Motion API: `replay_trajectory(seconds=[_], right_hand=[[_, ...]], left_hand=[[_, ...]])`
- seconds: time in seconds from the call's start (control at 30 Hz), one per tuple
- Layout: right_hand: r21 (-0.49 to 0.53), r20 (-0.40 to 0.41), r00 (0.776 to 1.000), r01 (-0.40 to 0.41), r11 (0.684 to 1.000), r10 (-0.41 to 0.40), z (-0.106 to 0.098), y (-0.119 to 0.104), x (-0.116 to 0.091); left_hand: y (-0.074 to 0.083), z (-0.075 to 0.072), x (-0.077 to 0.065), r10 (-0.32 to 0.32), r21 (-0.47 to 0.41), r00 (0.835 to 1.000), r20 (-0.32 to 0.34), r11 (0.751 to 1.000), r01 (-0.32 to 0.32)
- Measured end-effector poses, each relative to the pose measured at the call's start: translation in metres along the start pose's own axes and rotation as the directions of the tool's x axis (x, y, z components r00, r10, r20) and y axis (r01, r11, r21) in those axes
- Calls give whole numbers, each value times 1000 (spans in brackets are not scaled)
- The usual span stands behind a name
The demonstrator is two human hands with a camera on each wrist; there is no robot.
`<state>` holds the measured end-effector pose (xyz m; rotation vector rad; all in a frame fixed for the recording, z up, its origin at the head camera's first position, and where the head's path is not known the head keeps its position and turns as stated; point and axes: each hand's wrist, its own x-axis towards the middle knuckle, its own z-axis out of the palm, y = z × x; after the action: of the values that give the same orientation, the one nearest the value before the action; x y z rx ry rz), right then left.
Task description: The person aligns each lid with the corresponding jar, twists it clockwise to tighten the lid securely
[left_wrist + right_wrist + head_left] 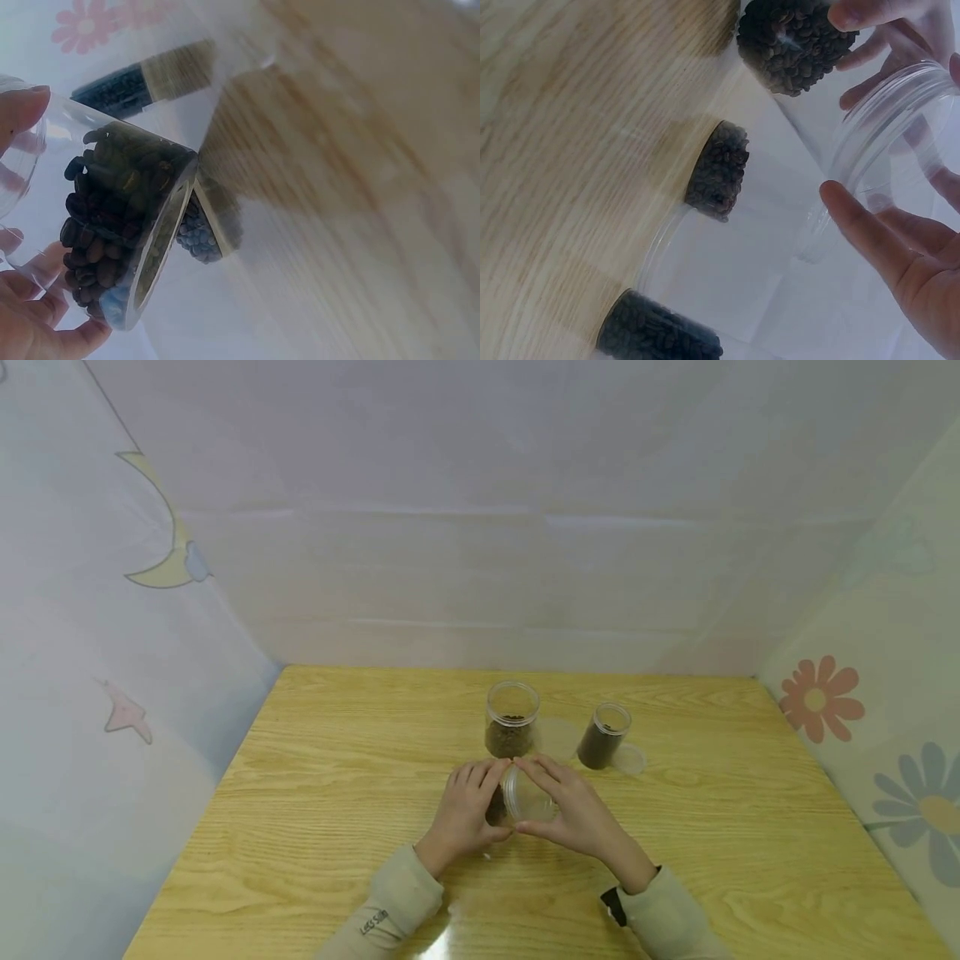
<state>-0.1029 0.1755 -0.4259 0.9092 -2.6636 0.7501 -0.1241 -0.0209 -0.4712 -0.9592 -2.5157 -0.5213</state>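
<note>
While both hands, left hand point(461, 810) and right hand point(573, 814), clamped a tilted bean jar point(517, 797) at centre frame, two open jars point(512, 718) stood behind, lids off.

The desk point(315, 793) is pale wood with clear grain and a glossy sheen near the sleeves. The held jar point(525, 797) is clear, smooth plastic, as are the wide jar point(512, 718) and the narrow jar point(604, 735); the coffee beans point(105, 217) look dark and slightly shiny.
</note>
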Motion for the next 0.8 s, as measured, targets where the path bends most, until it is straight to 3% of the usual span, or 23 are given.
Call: replay_trajectory(seconds=[0.23, 0.47, 0.63, 0.8], right_hand=[[-24, -30, 999, 44, 999, -45, 1, 1, -2], [-5, -17, 1000, 19, 1000, -19, 0, 0, -3], [64, -32, 999, 5, 998, -3, 1, 2, -5], [118, -55, 998, -20, 993, 26, 1, 4, -8]], left_hand=[[1, -3, 1, 11, 3, 999, 32, 1000, -11], [-4, -8, 3, 2, -77, 999, 41, 997, 1], [-10, -11, 1, -84, -190, 992, 90, 977, 100], [-13, -13, -2, -183, -325, 974, 137, 920, 218]])
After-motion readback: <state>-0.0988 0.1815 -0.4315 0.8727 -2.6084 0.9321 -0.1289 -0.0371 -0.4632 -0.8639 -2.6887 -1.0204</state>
